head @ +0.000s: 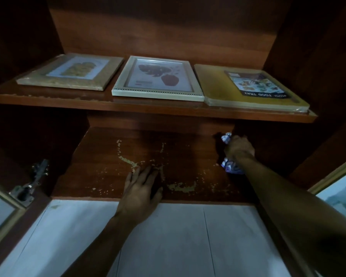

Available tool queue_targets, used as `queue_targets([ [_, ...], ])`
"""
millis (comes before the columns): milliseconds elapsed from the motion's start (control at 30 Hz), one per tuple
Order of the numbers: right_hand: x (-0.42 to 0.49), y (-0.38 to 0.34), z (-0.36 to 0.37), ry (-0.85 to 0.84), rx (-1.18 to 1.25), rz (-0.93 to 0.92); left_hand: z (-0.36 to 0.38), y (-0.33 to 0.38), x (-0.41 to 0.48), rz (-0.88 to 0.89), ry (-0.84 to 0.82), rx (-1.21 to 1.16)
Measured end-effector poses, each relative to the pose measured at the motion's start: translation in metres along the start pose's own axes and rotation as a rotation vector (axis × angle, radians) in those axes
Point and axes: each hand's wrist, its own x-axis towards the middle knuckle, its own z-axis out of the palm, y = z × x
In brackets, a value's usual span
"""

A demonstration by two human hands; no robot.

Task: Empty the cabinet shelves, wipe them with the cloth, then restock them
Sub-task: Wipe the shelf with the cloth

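The left hand [141,193] lies flat on the front of the lower shelf [100,176], fingers [146,174] straight and holding nothing, probably bracing the reach. At the shelf's right rear corner the right hand [240,148] curls its fingers round the bunched cloth [231,166], pressing it down to wipe. The upper shelf [148,107] is stocked.
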Motion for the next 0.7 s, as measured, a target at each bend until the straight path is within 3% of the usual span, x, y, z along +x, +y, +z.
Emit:
queue_targets([
  [100, 0.013, 0.002, 0.014, -0.08, -0.008, -0.05, -0.004, -0.007, -0.002, -0.035, 0.013, 0.017],
  [200, -0.008, -0.025, 0.016, -0.071, 0.043, -0.231, -0.006, -0.01, -0.004, -0.05, 0.02, 0.015],
  [333, -0.026, -0.057, 0.037, -0.035, 0.117, -0.33, -0.003, -0.01, -0.004, -0.038, 0.023, 0.072],
  [500, -0.043, -0.074, 0.054, -0.208, 0.09, -0.596, 0.002, -0.011, -0.006, -0.045, 0.04, 0.123],
  [700, -0.001, -0.045, 0.025, 0.103, 0.138, -0.316, 0.003, -0.01, -0.008, -0.049, 0.061, 0.148],
])
